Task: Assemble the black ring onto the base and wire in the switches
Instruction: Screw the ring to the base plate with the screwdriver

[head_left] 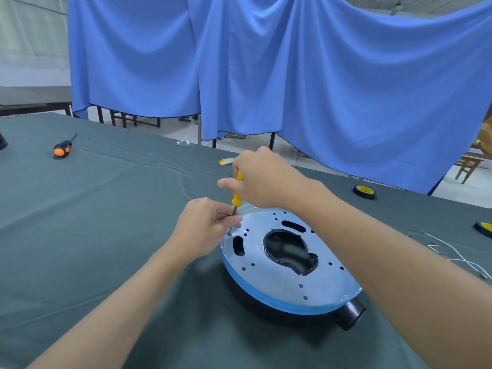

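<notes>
Right hand (262, 179) gripping yellow screwdriver (236, 198), left hand (205, 227) pinching its shaft, base (282, 286)

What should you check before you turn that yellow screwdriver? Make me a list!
1. Right hand has a grip on the yellow screwdriver handle: ok.
2. Left hand pinches the shaft near the tip: ok.
3. Tip meets a hole by the metal plate edge: ok.
4. Tip seated properly: cannot tell, too small.
5. Screwdriver nearly upright: ok.
6. White wires lie apart from the plate: ok.
</notes>
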